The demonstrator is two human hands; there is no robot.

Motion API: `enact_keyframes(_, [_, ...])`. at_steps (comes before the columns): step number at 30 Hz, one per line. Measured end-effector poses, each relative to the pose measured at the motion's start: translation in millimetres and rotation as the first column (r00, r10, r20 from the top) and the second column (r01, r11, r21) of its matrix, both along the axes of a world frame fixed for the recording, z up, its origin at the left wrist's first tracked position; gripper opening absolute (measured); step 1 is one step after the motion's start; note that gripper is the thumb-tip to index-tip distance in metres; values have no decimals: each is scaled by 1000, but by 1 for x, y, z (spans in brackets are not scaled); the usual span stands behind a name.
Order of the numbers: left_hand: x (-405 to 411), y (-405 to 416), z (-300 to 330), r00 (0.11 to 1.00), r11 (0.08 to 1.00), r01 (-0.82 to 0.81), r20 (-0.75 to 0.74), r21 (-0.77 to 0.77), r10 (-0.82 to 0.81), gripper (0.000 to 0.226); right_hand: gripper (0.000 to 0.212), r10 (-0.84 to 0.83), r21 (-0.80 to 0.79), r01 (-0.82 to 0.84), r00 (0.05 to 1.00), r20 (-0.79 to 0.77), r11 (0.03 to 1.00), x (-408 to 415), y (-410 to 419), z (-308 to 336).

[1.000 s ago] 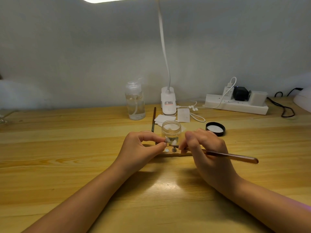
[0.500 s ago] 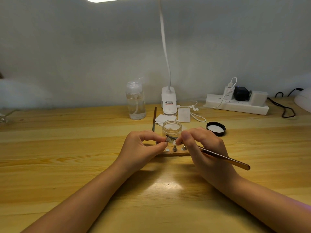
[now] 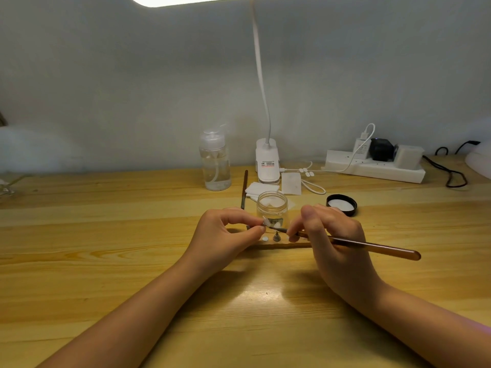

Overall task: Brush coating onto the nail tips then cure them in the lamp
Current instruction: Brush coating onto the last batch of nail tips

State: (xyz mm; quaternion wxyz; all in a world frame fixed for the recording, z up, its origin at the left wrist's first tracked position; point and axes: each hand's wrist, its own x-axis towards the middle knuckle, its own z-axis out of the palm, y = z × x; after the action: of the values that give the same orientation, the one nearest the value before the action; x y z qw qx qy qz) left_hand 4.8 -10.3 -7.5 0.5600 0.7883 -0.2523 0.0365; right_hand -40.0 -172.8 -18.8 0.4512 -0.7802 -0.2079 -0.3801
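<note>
We see L hand [image 3: 225, 232] pinching a nail tip [image 3: 265, 222] over the wooden table [image 3: 106, 261]; R hand [image 3: 329, 235] grips brush [image 3: 372, 247], bristles touching tip. Behind: open clear jar [image 3: 271, 208], black lid [image 3: 341, 204] to its right, pump bottle [image 3: 214, 162] further back

1. The nail tip [image 3: 266, 222] pinched by the left hand [image 3: 225, 232] is tiny and translucent; its coating cannot be told.
2. The brush [image 3: 372, 246] passes through the right hand's [image 3: 334, 243] grip, so the middle of its handle is hidden.
3. A wooden strip [image 3: 281, 245] (holding small stands) lies mostly behind both hands.
4. The desk lamp's glowing head [image 3: 186, 0] is cut off by the top edge.
5. A white rounded object [image 3: 481, 160] is cropped at the right edge.
6. A clear object [image 3: 6, 185] at the left edge is blurred.
</note>
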Motion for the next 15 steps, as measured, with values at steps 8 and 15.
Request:
enact_keyframes(8, [3, -2, 1, 1000, 1000, 27, 9, 13, -27, 15, 35, 6, -20, -6, 1000, -3, 1000, 0, 0, -1])
enact_keyframes(15, [2, 2, -1, 999, 999, 39, 15, 9, -39, 15, 33, 29, 20, -28, 999, -25, 999, 1, 0, -1])
